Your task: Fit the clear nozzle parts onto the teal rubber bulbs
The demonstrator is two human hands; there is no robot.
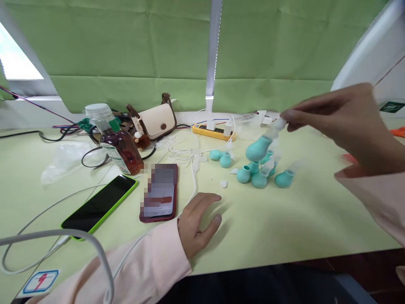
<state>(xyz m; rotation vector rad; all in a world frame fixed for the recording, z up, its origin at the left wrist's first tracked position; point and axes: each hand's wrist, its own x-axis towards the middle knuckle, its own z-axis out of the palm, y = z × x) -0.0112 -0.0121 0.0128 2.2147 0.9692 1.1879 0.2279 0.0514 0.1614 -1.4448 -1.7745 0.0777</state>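
My right hand pinches the pale tip of a teal bulb aspirator between thumb and fingers. The aspirator hangs tilted in the air, with its translucent nozzle towards my fingers. Below it stand several more teal bulbs, one of them with a translucent nozzle pointing up to the right and another with a bare open neck. Two bulbs lie a little apart to the left. My left hand rests low at the table with fingers apart, holding nothing. A small white piece lies beyond its fingertips.
Left of my left hand lie a red-cased phone and a green-cased phone. A leaning bottle, a cream handbag and a yellow power strip sit behind. White cables cross the table.
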